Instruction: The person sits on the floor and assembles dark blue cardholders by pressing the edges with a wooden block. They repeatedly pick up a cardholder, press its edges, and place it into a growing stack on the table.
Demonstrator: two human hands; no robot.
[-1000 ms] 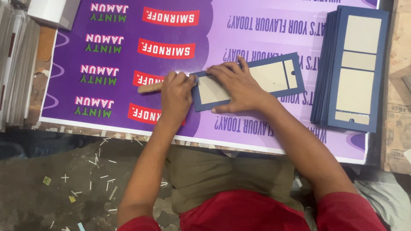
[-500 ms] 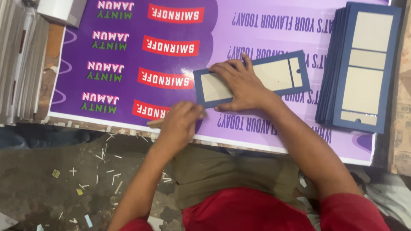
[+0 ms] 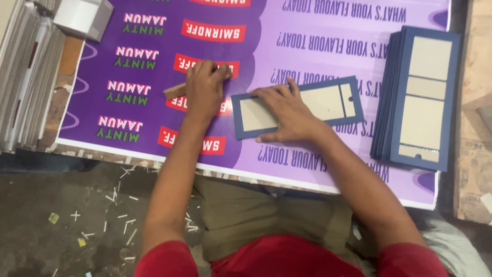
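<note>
A flat blue book cover with beige board panels lies on the purple printed sheet. My right hand presses flat on its left part, fingers spread. My left hand is left of the cover, closed around a small wooden stick whose end pokes out to the left. The stick lies over the red labels on the sheet, apart from the cover.
A stack of similar blue covers sits at the right. Grey boards are piled at the left edge, with a white box at the top left. Paper scraps litter the floor below the table edge.
My left hand with the stick moved off the cover's left edge, dipped toward the table edge, and now rests further up and left on the sheet. My right hand stays on the cover.
</note>
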